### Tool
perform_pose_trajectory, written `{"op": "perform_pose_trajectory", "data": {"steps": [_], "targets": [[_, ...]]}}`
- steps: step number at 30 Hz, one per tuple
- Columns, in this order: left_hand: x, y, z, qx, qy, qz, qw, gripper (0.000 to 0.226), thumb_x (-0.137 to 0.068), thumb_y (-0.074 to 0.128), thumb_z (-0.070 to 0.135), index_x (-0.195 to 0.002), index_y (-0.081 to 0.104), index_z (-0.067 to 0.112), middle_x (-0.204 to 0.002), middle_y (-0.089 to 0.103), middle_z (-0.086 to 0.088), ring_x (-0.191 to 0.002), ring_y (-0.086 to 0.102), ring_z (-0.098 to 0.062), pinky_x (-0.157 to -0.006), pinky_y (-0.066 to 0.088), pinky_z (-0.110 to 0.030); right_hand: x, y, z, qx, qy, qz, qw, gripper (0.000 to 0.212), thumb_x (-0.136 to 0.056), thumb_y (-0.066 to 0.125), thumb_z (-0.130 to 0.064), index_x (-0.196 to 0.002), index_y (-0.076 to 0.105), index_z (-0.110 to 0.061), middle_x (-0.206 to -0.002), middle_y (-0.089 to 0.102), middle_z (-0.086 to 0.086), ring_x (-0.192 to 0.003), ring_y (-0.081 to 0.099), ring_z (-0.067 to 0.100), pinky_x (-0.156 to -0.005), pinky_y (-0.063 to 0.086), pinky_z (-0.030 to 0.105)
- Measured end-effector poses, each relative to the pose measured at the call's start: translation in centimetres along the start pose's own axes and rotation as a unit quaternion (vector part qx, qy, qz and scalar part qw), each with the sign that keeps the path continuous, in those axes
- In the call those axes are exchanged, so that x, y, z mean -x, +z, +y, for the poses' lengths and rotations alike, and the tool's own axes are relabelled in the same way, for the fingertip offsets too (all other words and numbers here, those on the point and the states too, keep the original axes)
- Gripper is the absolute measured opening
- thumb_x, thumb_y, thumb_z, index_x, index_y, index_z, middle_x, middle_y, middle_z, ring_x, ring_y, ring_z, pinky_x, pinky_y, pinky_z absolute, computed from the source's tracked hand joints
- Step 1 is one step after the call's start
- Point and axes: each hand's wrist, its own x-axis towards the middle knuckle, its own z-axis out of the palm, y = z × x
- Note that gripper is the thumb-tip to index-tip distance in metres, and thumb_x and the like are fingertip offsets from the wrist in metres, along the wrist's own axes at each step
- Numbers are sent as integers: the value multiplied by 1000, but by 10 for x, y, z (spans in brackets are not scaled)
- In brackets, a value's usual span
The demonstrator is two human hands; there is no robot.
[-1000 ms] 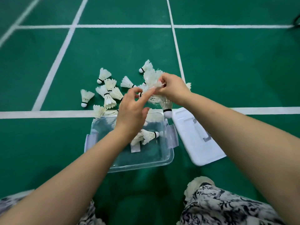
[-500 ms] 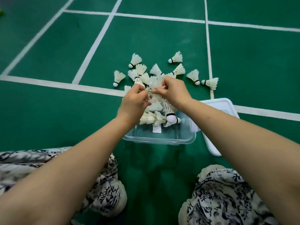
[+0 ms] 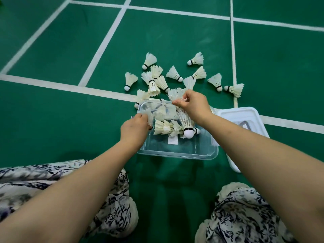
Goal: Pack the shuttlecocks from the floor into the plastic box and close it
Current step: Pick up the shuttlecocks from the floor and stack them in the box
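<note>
A clear plastic box (image 3: 178,153) stands open on the green court floor with a few white shuttlecocks (image 3: 166,128) lying inside. My right hand (image 3: 194,104) holds a stack of shuttlecocks (image 3: 186,122) over the box, cork end down. My left hand (image 3: 135,128) is at the box's left rim with its fingers closed on a shuttlecock's feathers (image 3: 149,118). Several loose shuttlecocks (image 3: 172,73) lie scattered on the floor just beyond the box. The white lid (image 3: 245,120) lies flat to the right of the box.
White court lines (image 3: 103,47) cross the green floor around the pile. My knees in patterned fabric (image 3: 245,216) are at the bottom of the view, left and right of a gap of bare floor.
My left hand has come away from my right hand and dropped to the box's left rim. My right hand has stayed over the box with the stack. The camera view shifted slightly.
</note>
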Motion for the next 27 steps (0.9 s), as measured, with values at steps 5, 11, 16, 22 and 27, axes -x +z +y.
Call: {"op": "perform_pose_trajectory", "data": {"steps": [5,11,16,22,27], "targets": [[-17,15,11,0,-11,-39,999,20,-89,44,7,-109,49,4,-106,62,-16,-91,60,-35,-65,39,-35,-3,2,11,6,11,-1,1000,43,-81,70,-36,-62,34,-20,-60,44,-6,-54,36,7,-49,29,20],[-29,17,23,-106,-2,-48,993,45,-87,37,-7,-131,34,-2,-123,55,-17,-102,60,-34,-75,48,-37,-5,3,23,1,21,-7,1000,44,-80,70,-36,-62,34,-20,-59,44,-6,-53,36,6,-47,29,20],[-35,25,25,-126,1,-66,990,37,-85,42,-9,-121,47,1,-115,62,-15,-99,63,-32,-72,48,-36,-9,5,29,-7,18,-8,1000,45,-80,71,-36,-61,33,-20,-58,44,-6,-53,36,7,-49,30,22],[-41,39,28,-74,-7,-109,991,34,-82,42,-14,-111,54,-1,-115,61,-19,-98,62,-34,-78,50,-40,-6,8,34,7,11,-31,999,43,-80,70,-37,-62,34,-21,-63,52,-1,-63,46,16,-58,35,30],[-58,47,22,-27,-29,-122,992,28,-83,42,-10,-107,56,-3,-110,63,-22,-99,61,-36,-81,48,-39,-3,6,41,16,10,-34,999,44,-80,70,-38,-62,34,-21,-72,55,6,-68,47,19,-55,33,27]]}}
